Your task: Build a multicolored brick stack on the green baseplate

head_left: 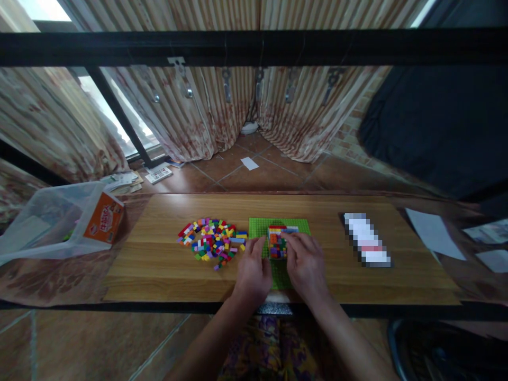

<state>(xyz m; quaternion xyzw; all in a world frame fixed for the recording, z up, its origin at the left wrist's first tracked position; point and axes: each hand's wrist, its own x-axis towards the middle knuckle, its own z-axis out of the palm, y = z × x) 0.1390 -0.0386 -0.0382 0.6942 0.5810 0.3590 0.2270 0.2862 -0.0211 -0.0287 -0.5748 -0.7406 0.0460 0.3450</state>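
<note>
On the wooden tabletop point(151, 280), midway between its left and right edges, a multicoloured brick block point(279, 251) sits on a green baseplate point(257, 226). The left hand point(253, 271) curves beside the block's left edge, the right hand point(307, 264) reaches over its right edge; whether either hand's fingers pinch a brick, I cannot tell. Loose bricks point(216, 239) lie toward the tabletop's left edge.

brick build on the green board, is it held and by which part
Cannot be told: the left hand is left of the brick build, the right hand over its right part; fingertip contact is unclear.
</note>
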